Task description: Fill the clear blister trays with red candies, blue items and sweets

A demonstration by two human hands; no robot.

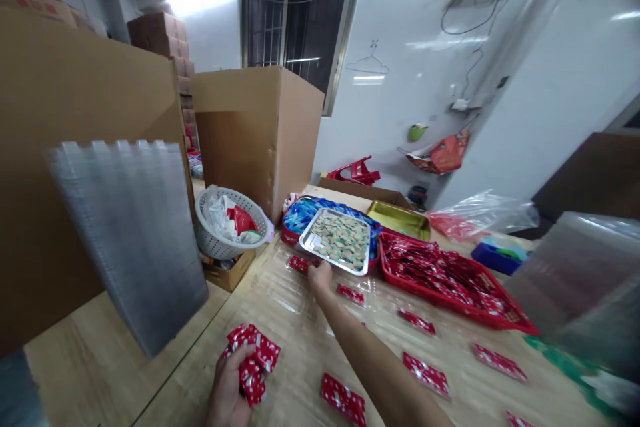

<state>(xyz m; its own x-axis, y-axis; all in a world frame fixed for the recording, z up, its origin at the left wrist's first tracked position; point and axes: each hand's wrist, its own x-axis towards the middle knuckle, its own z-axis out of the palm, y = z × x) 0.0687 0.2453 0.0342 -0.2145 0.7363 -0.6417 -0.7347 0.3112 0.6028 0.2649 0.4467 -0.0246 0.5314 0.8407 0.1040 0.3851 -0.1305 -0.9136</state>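
Observation:
My left hand [233,380] is closed around a bunch of red packets with white dots [260,350], low in the view. Stretched forward, my right hand [320,275] has its fingers closed at the right end of a single red dotted packet [299,264], close to the metal tray's near edge; the fingertips are partly hidden. Clear plastic trays [280,290] lie spread over the wooden table. More red dotted packets, such as one nearby [351,293] and one in front [343,400], lie spaced apart among them.
A metal tray of small pale pieces [306,240] rests over blue packets [300,213]. Right of it stands a red basket [520,320] full of red packets. Stacked clear plastic trays [135,247], a white basket [203,230] and large cartons [240,140] stand left.

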